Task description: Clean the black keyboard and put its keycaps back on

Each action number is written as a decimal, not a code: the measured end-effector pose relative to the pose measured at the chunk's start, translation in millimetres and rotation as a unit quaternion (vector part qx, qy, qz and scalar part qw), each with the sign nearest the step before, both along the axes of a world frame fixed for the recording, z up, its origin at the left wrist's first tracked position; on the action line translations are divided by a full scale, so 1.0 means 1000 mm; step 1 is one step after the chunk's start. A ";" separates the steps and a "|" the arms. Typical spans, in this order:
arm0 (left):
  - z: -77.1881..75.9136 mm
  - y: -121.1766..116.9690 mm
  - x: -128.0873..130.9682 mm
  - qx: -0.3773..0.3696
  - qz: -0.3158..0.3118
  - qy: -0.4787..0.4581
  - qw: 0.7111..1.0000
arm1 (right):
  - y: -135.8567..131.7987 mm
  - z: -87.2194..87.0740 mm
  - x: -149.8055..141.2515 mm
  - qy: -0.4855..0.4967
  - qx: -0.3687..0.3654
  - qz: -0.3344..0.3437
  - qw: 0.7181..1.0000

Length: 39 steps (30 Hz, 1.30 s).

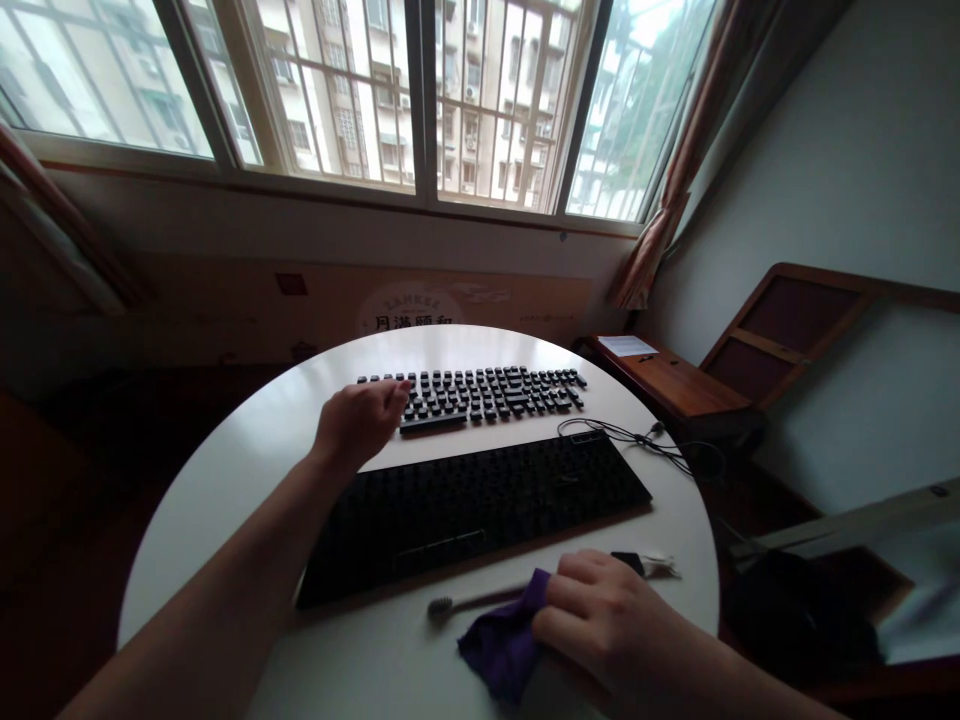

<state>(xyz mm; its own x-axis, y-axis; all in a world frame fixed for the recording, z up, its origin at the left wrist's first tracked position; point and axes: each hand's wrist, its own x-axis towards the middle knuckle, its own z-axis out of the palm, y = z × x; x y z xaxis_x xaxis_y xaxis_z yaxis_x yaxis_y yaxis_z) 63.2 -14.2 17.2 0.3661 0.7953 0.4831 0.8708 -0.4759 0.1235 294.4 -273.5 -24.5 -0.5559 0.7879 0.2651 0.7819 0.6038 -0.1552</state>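
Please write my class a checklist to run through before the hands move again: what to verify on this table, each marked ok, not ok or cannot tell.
1. Purple cloth in the right hand: ok.
2. Left hand not holding any keycaps: cannot tell; its fingertips are hidden.
3. Keycaps apart from the black keyboard: ok, laid in rows beyond it.
4. Keyboard resting on the white table: ok.
5. Brush uncovered: not ok; the cloth hides part of it.
6. Cable within the table edge: not ok; a loop reaches past the right side.
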 end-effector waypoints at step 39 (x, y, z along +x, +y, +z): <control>0.004 -0.056 0.043 -0.472 -0.263 -0.628 0.560 | 0.139 0.020 0.025 0.626 -0.142 -0.055 0.765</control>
<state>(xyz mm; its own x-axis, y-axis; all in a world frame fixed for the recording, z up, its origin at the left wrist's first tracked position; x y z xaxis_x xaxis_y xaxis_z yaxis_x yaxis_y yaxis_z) 106.0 -69.8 21.6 0.5133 0.8548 0.0770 -0.4153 0.1689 0.8938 319.5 -134.2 -4.2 0.0668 0.9360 0.3456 -0.0422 0.3488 -0.9363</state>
